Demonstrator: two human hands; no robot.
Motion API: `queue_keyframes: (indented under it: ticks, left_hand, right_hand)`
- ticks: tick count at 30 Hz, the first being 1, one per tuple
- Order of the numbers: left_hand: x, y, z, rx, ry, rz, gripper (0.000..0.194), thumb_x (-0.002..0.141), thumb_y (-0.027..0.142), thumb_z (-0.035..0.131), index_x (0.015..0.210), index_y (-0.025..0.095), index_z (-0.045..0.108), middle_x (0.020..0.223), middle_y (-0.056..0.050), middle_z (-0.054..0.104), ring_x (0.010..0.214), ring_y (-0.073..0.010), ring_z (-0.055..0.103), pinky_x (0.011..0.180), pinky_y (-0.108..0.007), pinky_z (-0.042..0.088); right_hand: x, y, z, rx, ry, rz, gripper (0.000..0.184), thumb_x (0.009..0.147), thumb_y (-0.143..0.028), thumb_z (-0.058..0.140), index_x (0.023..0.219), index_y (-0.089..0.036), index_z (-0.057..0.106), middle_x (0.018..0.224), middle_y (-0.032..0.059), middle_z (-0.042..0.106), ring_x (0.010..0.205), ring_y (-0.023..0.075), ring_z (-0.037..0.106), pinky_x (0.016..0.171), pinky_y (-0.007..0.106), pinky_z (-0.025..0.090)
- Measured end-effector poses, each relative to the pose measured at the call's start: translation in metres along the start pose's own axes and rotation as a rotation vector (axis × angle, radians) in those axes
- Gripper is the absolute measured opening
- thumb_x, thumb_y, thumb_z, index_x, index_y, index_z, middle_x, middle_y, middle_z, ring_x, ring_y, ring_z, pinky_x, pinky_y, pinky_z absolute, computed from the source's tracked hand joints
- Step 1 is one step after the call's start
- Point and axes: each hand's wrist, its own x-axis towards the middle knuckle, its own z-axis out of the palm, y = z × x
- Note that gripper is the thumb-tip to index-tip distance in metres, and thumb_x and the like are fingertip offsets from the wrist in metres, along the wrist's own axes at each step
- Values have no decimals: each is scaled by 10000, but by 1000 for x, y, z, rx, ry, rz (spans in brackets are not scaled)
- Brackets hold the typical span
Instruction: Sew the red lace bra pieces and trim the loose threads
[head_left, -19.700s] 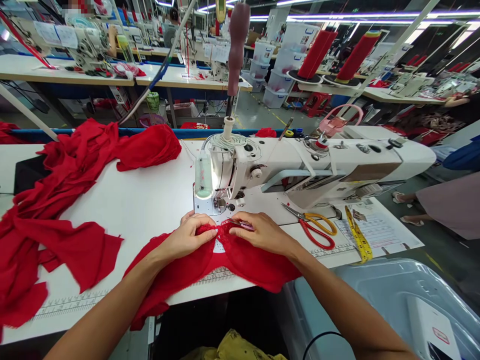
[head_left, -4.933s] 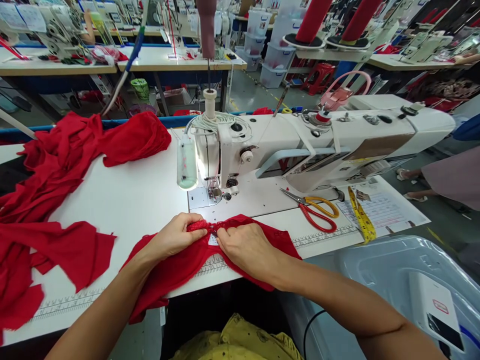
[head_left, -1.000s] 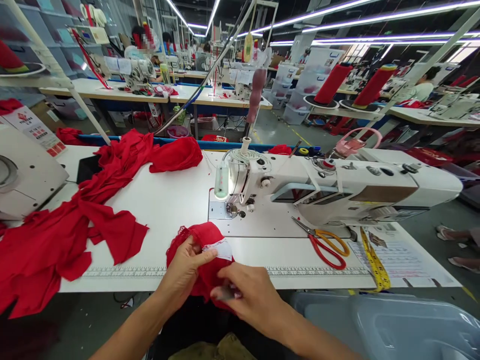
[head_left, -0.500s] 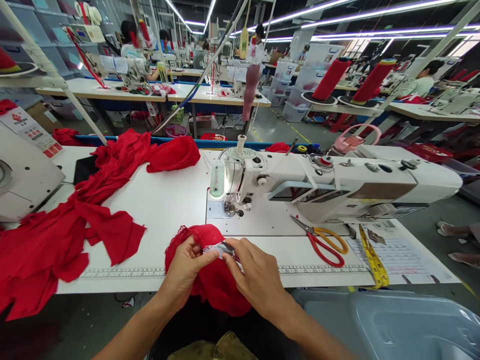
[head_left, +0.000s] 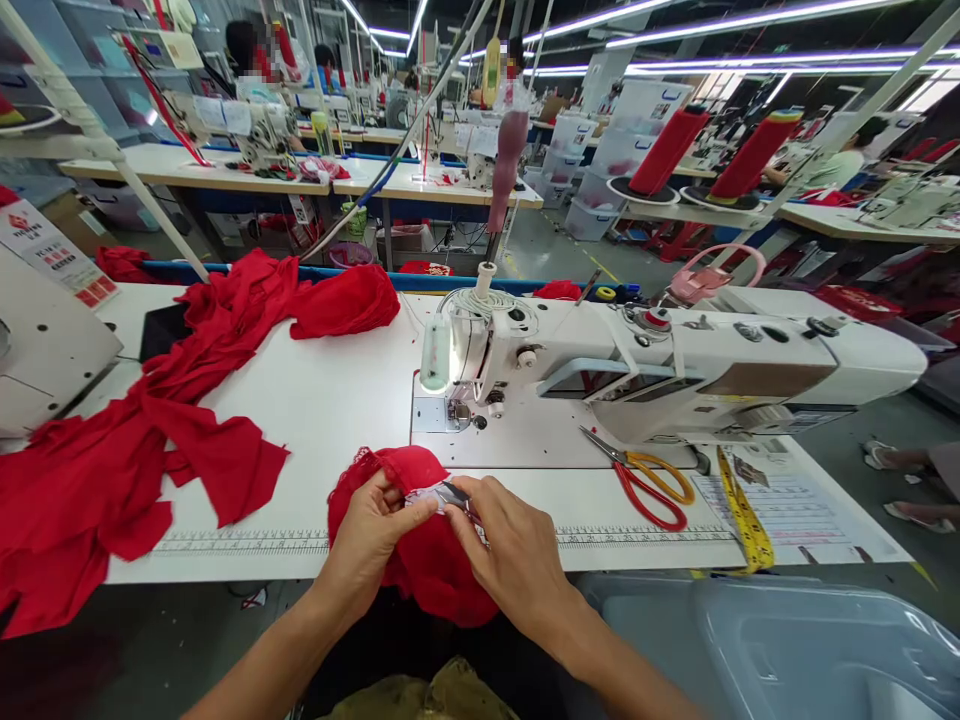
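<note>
At the front edge of the bench (head_left: pixel 337 400), in front of the sewing machine (head_left: pixel 570 340), both hands are close together over a red garment (head_left: pixel 442 575)! The left hand (head_left: pixel 367 530) has its grip clamped on the cloth, thumb pressing at the edge of a white patch (head_left: pixel 421 494). And the right hand (head_left: pixel 517 545), fingers wrapped round a small metal tool (head_left: pixel 454 493), holds its tip right up by that patch. Touching it? Too small to call. Now, the danger: tip and left thumb are near neighbours, so one slip of the right hand could nick skin or, if that tip is sharp, snag the red cloth. A slack left-hand pinch might let the patch shift, too. And look at the garment itself: bright red, soft-looking, bunched and rounded, a lacy edge up on the left, its lower part reaching past the bench front. Scissors (head_left: pixel 660 480) lie well apart, off to the right.
</note>
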Motion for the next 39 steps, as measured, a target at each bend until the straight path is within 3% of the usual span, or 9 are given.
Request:
queue_keyframes:
  ticks: [7,15,24,28,32,39]
  left_hand:
    - [1,-3,0,-27,-4,-18,506,575,265,913,1005,157,669,1016,-89,747,915,-256,717,783,-317,575]
    - [4,-8,-3,-6,-1,-3,485,623,318,900,1013,162,658,1053,-90,740,918,-231,710,803,-305,564]
    - [2,-6,2,24,41,-20,507,576,334,913,976,163,654,1022,-82,743,900,-232,708,785,-308,568]
    - [1,-3,5,39,37,-12,497,596,345,903,988,160,658,993,-78,745,894,-229,708,799,-317,567]
    - [1,-1,6,65,20,16,467,618,346,894,986,163,674,1001,-70,744,922,-215,697,850,-310,548]
    - [0,-3,3,88,-15,22,437,666,372,870,1005,167,686,1055,-86,743,963,-230,694,864,-320,544]
  right_hand:
    - [-2,5,6,262,35,143,157,988,-263,514,1117,-216,590,933,11,697,766,144,652,667,246,476]
    - [-4,6,4,147,66,26,176,996,-254,516,1145,-205,594,860,13,675,677,130,614,603,243,449]
    - [-5,6,6,162,52,63,180,993,-263,516,1142,-209,600,848,16,668,682,137,607,610,250,442]
    - [-5,6,10,364,21,189,163,978,-281,527,1098,-217,617,894,17,683,743,142,622,656,242,467]
    - [-4,6,16,615,-13,330,160,979,-346,532,1012,-219,623,745,-26,634,627,118,573,563,214,451]
    - [-6,11,12,236,104,39,210,994,-256,519,1183,-200,591,910,42,682,738,145,630,640,244,471]
